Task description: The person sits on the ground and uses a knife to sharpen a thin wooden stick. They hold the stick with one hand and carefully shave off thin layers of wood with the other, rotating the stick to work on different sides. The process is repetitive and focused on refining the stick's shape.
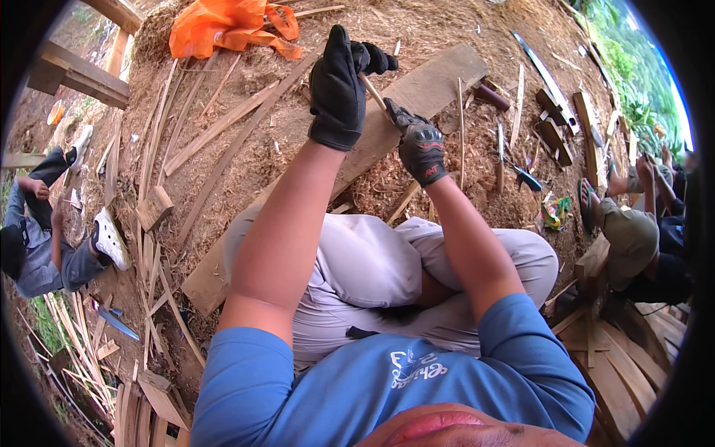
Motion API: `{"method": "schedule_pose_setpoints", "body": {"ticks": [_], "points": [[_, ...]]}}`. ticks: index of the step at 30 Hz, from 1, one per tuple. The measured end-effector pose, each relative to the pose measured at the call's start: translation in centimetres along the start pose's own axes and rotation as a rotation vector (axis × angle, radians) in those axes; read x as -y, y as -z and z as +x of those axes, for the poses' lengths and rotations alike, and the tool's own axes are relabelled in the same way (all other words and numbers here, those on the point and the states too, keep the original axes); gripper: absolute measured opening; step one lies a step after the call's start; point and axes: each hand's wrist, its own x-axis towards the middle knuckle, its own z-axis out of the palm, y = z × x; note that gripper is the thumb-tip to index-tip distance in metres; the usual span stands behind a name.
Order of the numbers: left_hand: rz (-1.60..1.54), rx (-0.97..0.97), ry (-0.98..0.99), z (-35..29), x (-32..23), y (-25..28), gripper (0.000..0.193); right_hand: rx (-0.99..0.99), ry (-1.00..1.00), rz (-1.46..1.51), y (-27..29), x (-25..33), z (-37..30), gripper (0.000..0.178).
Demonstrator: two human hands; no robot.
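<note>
My left hand point(339, 97), in a black glove, is closed on a thin wooden stick point(374, 92), with its thumb pointing up and away from me. The stick slants down toward my right hand point(421, 147), which wears a black glove with hard knuckle guards. The fingers of that hand are closed at the stick's lower end; whether they hold anything else is hidden. Beneath both hands a long, wide wooden plank point(436, 80) lies slantwise on the ground, passing in front of my crossed legs.
Wood shavings cover the ground. An orange bag point(220, 28) lies at the far left, near long thin wood strips point(223, 127). To the right are a long saw-like blade point(547, 78), a blue-handled tool point(527, 177) and wood blocks point(553, 138). People sit at left point(48, 238) and right point(633, 231).
</note>
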Motion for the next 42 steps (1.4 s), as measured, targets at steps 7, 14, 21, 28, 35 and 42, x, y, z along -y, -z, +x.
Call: {"method": "schedule_pose_setpoints", "body": {"ticks": [7, 14, 21, 28, 35, 42], "points": [[0.123, 0.033, -0.035, -0.5, -1.1, -1.3, 0.049, -0.07, -0.027, 0.273, 3.2, 2.3, 0.8, 0.047], [0.118, 0.054, -0.044, -0.1, -0.4, -0.4, 0.049, -0.068, -0.092, 0.163, 2.3, 2.2, 0.5, 0.043], [-0.058, 0.043, 0.049, -0.3, -1.4, -0.9, 0.05, 0.049, -0.166, 0.165, 4.7, 3.8, 1.1, 0.042], [-0.04, 0.015, 0.054, -0.3, -1.3, -1.2, 0.051, 0.016, -0.167, 0.087, 4.0, 3.0, 1.0, 0.033], [-0.036, 0.074, 0.03, -0.6, -0.8, -1.4, 0.053, 0.008, -0.192, 0.126, 4.8, 3.9, 1.7, 0.025], [0.066, 0.075, 0.031, -1.3, -1.2, -2.2, 0.051, -0.131, -0.112, 0.209, 5.4, 4.1, 1.6, 0.03]]}}
